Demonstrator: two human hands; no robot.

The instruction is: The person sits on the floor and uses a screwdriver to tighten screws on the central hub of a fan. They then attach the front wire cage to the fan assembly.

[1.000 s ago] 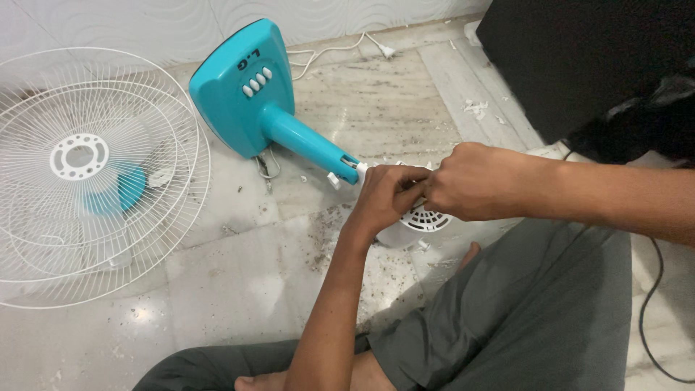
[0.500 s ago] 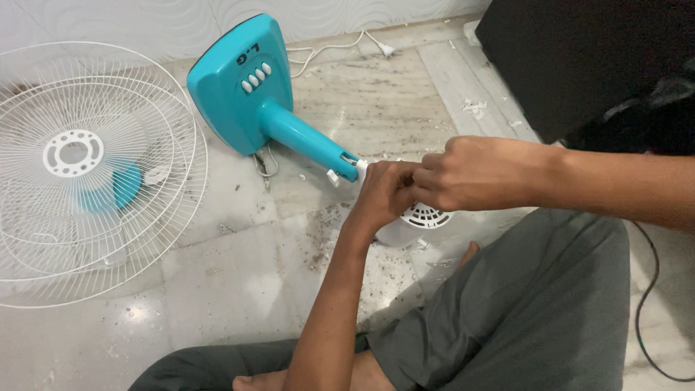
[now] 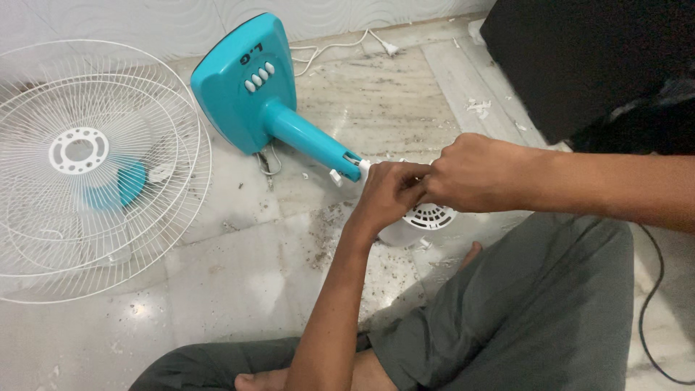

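Note:
A teal fan stand (image 3: 250, 90) lies on its side on the floor, its neck (image 3: 315, 141) pointing toward me. At the neck's tip sits the white motor housing (image 3: 423, 221), mostly hidden by my hands. My left hand (image 3: 387, 194) is closed around the white joint where neck and housing meet. My right hand (image 3: 467, 174) is closed just to the right of it, touching the left hand's fingers; whatever it pinches is hidden.
Two white wire fan guards (image 3: 94, 170) lie stacked at the left, with a teal blade hub under them. A white power cord and plug (image 3: 380, 45) run along the wall. A black cabinet (image 3: 586, 58) stands at the right. Dust and debris litter the marble floor (image 3: 239, 268).
Both hands stayed together at the neck's tip, shifting only slightly. The view drifted a little.

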